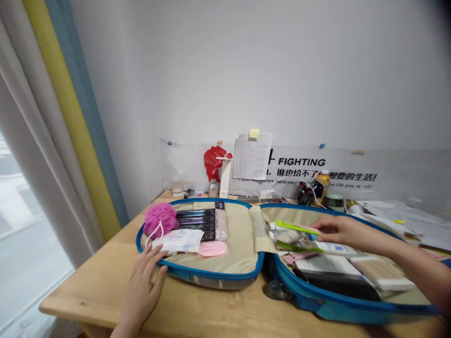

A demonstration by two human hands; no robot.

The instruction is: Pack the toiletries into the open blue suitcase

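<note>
A blue-rimmed suitcase (229,272) lies opened flat on the wooden table, with both halves facing up. My left hand (148,277) rests with spread fingers on the near left rim, beside a white packet (181,240). In that half are a pink bath puff (160,218), a pack of toothbrushes (197,223) and a pink oval item (212,249). Over the right half, my right hand (336,231) has its fingers closed on the end of a yellow-green tube (296,228) with a white cap. Beneath it lie a green item (299,247) and several tubes; the fingertips are partly hidden.
Cotton swabs (382,272) and a grey-white box (327,266) lie in the right half. Behind stand a white lamp (224,178), a small bottle (213,188), a yellow-topped bottle (321,183) and cables. Papers (391,211) spread at right; a curtain (52,117) hangs left.
</note>
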